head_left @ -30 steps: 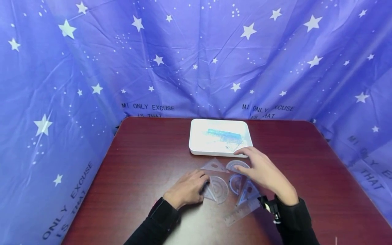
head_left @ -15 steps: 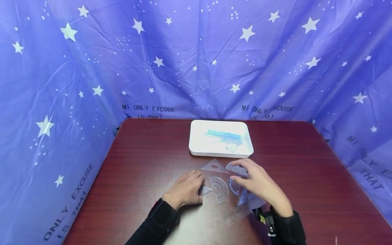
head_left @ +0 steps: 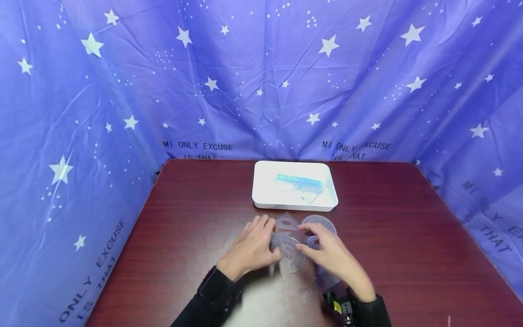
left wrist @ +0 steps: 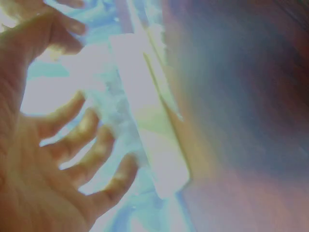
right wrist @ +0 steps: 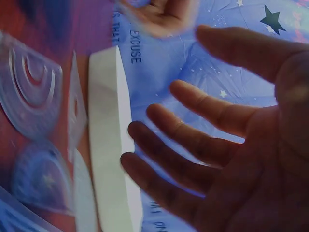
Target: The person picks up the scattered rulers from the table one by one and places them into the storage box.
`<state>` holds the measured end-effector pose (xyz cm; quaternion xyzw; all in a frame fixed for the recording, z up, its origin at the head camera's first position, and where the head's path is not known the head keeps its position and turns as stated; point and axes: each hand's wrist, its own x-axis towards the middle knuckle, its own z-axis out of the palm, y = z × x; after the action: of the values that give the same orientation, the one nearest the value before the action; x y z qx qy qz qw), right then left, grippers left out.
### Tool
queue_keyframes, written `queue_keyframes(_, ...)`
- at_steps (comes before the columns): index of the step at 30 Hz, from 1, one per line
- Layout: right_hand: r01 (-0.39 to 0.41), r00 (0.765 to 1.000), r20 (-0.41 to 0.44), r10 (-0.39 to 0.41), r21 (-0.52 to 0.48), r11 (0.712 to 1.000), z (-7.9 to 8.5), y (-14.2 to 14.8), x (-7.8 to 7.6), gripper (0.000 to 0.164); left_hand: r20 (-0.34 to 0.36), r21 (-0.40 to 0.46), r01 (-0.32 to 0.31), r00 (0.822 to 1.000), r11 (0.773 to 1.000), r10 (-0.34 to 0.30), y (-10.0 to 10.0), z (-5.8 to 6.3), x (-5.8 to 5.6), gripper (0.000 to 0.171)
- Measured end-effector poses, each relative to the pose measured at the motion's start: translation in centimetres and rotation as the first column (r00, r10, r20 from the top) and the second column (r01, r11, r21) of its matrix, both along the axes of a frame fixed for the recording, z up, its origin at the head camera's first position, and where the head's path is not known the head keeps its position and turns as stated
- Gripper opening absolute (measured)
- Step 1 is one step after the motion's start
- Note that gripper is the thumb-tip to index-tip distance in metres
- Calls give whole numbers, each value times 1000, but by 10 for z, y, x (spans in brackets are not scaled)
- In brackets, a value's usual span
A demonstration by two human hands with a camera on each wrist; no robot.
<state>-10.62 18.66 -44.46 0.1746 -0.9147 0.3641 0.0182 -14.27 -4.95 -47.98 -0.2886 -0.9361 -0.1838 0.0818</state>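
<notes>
My left hand (head_left: 250, 249) hovers over the table just left of a clear protractor (head_left: 293, 256), fingers spread and loosely bent; the left wrist view shows nothing in its grasp. Opposite it, my right hand (head_left: 333, 256) is above the drawing tools, its fingers (right wrist: 193, 130) apart and holding nothing. Between the hands lie a clear set square (head_left: 287, 221) with a round hole and another clear piece (head_left: 279, 237) partly behind the left fingers. A second protractor (head_left: 323, 221) lies beyond the right hand. A bluish protractor, a blue set square and a ruler are largely covered by that hand.
A shallow white tray (head_left: 267, 200) stands behind the tools, holding blue transparent pieces (head_left: 302, 182). The dark red wooden table (head_left: 192, 204) ends against a purple star-patterned curtain (head_left: 245, 59).
My left hand has let go of a clear set square and risen slightly forward, its fingers spreading. My right hand has moved left and nearer the body, over the tools.
</notes>
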Motion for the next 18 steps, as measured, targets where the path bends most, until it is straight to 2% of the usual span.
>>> queue_keyframes(2,-48,998,41,50,-53,997,-4,-5,2,50,-27,111,-30,999,993,34,4,6,1,40)
queue_keyframes(4,-104,991,72,114,-135,985,-7,-10,4,59,-18,235,-62,998,970,68,9,12,1,41)
queue_keyframes(6,-141,983,81,163,-230,963,-8,-17,5,65,20,351,-94,995,932,93,13,16,2,41)
queue_keyframes(9,-122,985,74,155,-339,933,-8,-27,6,66,103,483,-142,989,864,105,18,20,4,39)
queue_keyframes(12,-55,993,71,90,-401,915,-7,-34,5,63,198,548,-208,973,810,116,23,22,6,37)
queue_keyframes(14,-11,995,82,50,-422,906,-6,-38,4,63,242,569,-243,963,786,123,26,22,7,36)
queue_keyframes(16,27,995,94,16,-440,897,-7,-41,2,62,254,575,-260,958,776,132,28,22,8,35)
queue_keyframes(18,57,995,95,-15,-458,887,-8,-44,0,58,243,571,-259,960,779,141,29,21,10,34)
